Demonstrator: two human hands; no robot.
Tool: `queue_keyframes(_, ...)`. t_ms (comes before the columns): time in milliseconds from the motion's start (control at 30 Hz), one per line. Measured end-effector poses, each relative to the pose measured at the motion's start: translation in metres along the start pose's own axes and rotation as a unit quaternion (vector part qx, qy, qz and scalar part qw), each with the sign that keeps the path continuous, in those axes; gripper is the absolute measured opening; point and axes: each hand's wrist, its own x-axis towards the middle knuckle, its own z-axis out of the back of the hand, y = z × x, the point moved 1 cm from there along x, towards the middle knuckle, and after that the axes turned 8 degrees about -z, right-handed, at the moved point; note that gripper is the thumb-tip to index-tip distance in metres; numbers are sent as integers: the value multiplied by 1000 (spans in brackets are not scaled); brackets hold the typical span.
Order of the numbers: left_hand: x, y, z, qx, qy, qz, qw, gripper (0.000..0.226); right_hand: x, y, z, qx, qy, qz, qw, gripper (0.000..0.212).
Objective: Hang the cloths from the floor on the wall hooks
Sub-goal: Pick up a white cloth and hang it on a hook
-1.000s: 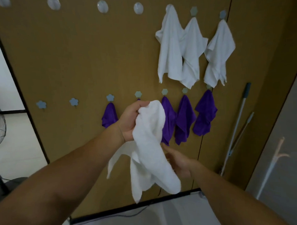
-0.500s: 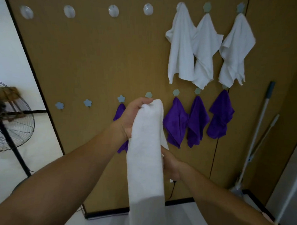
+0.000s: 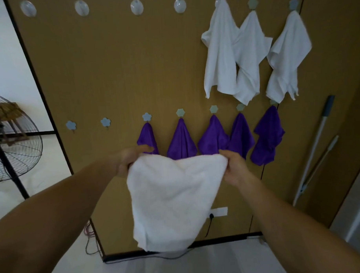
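Below the row of purple cloths (image 3: 182, 141), the left hand (image 3: 128, 159) and right hand (image 3: 234, 165) each pinch a top corner of a white cloth (image 3: 171, 198), spread between them, hanging before the brown wall panel (image 3: 111, 67).

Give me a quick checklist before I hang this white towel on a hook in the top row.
1. Towel held: ok. The left hand and right hand each pinch a top corner of the white towel.
2. Towel spread out: ok, it hangs flat between the hands.
3. Free hook up top: ok. The round hook just left of the hung white towels is bare, as are three more to its left.
4. Towel clear of the purple cloths: cannot tell, its top edge overlaps them in view.
5. Loop or tag for hooking: cannot tell.
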Motion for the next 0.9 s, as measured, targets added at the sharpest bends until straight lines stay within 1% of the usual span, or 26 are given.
queue_keyframes(67, -2, 5, 15, -2, -18, -10, 1000, 40, 0, 17, 12, -42, -72, 77, 994, 8)
queue_keyframes(100, -3, 6, 22, 0, -23, -12, 1000, 37, -2, 23, 16, -64, -102, 108, 987, 4)
queue_keyframes(133, -4, 7, 27, 6, -25, -15, 1000, 36, -4, 28, 19, -79, -120, 131, 981, 8)
queue_keyframes(167, -5, 7, 32, 17, -30, -16, 999, 38, -3, 32, 22, -88, -129, 143, 977, 19)
queue_keyframes(233, -2, 6, 42, 59, -47, -20, 997, 39, -4, 38, 25, -101, -132, 137, 976, 33)
queue_keyframes(300, 0, 3, 44, 109, -52, -18, 992, 36, -5, 43, 23, -124, -127, 125, 976, 36)
queue_keyframes(367, 4, 1, 42, 124, -62, -25, 990, 36, -4, 48, 21, -143, -126, 136, 972, 37)
queue_keyframes(433, 9, 1, 37, 98, -70, -50, 991, 36, -3, 51, 20, -146, -129, 150, 969, 38)
queue_keyframes(500, 14, 4, 35, 35, -63, -71, 995, 33, -3, 54, 19, -134, -130, 158, 970, 38)
queue_keyframes(567, 18, 6, 35, -46, -42, -78, 995, 32, -3, 56, 21, -110, -127, 163, 972, 39)
queue_keyframes(600, 20, 6, 36, -64, -24, -72, 995, 33, -1, 58, 22, -94, -130, 163, 974, 39)
queue_keyframes(633, 21, 6, 37, -54, -3, -60, 997, 34, 0, 59, 24, -76, -132, 161, 975, 38)
queue_keyframes(733, 28, 12, 36, 35, 51, -38, 997, 36, 3, 59, 25, -29, -140, 150, 978, 34)
queue_keyframes(800, 34, 14, 34, 49, 29, -55, 997, 31, 3, 57, 24, -25, -146, 138, 979, 28)
queue_keyframes(867, 38, 13, 31, 15, -6, -94, 995, 28, 4, 54, 24, -40, -142, 112, 983, 17)
queue_keyframes(900, 38, 11, 30, -9, -12, -110, 994, 31, 3, 54, 25, -51, -138, 95, 985, 12)
